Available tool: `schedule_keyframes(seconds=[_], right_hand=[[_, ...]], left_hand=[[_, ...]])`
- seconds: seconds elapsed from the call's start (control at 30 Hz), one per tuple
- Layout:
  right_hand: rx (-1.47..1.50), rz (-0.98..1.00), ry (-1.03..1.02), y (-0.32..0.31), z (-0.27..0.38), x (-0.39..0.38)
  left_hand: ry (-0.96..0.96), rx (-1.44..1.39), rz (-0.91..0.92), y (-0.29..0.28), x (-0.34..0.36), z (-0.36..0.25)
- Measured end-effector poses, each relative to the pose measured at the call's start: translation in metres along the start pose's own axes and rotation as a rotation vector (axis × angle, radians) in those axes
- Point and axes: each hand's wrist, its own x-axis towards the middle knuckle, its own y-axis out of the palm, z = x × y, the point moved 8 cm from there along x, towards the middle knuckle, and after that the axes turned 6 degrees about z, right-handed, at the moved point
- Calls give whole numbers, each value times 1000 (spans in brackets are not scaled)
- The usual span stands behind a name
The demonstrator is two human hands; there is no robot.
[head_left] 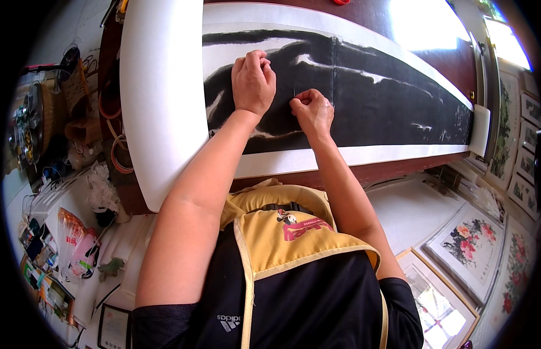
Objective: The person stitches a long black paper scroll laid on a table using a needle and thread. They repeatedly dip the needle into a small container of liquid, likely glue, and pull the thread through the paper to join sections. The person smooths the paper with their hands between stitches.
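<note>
A long black-and-white painted scroll with pale borders lies across the table. Over its left part, my left hand is closed with the fingers curled together; whatever may be in them is hidden. Lower and to the right, my right hand pinches a thin, needle-like thing that sticks up past the fingertips, close above the black area. A thick white roll sits at the left end of the scroll, beside my left forearm. Another, smaller white roll is at the far right end.
The dark red table shows behind the scroll, with a red round object at its far edge. Rings of tape hang at the left. Framed flower pictures stand low on the right; bags and clutter fill the lower left.
</note>
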Motion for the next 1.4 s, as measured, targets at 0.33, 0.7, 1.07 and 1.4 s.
schedule_keyframes(seconds=[0.33, 0.7, 1.07, 1.4], right_hand=[[32, -53, -38, 1, -1, 0], [12, -14, -58, -3, 5, 5], [-66, 80, -66, -3, 3, 9], [-120, -184, -656, -125, 143, 35]], left_hand=[[11, 18, 24, 2, -1, -2], [8, 34, 34, 3, -1, -2], [20, 20, 33, 2, 0, -3], [-10, 20, 30, 0, -1, -2]])
